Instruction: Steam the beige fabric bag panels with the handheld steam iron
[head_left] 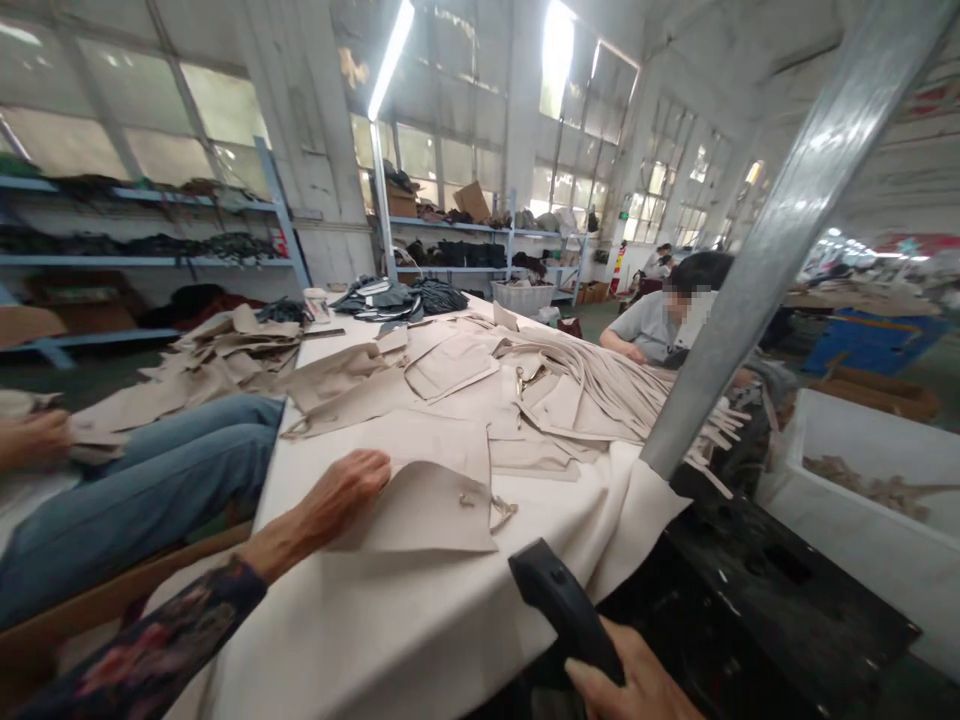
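My left hand (pixel 354 490), in a floral sleeve, pinches the upper left edge of a beige fabric piece (pixel 435 515). That piece curves up a little off the white-covered table and carries metal hardware at its right end. At the lower right, my right hand (pixel 630 675) is wrapped around a black handheld tool (pixel 566 605) with a curved grip and a wider head. The tool's head points toward the fabric piece and is apart from it. Beyond my left hand, more beige fabric pieces (pixel 454 365) lie overlapping, some with metal clasps.
A slanted metal post (pixel 772 230) rises at the table's right edge. Long beige straps (pixel 615 380) hang over that side, near another person (pixel 649 325). A seated person in jeans (pixel 172 460) is close on my left. A white bin (pixel 885 500) stands at right.
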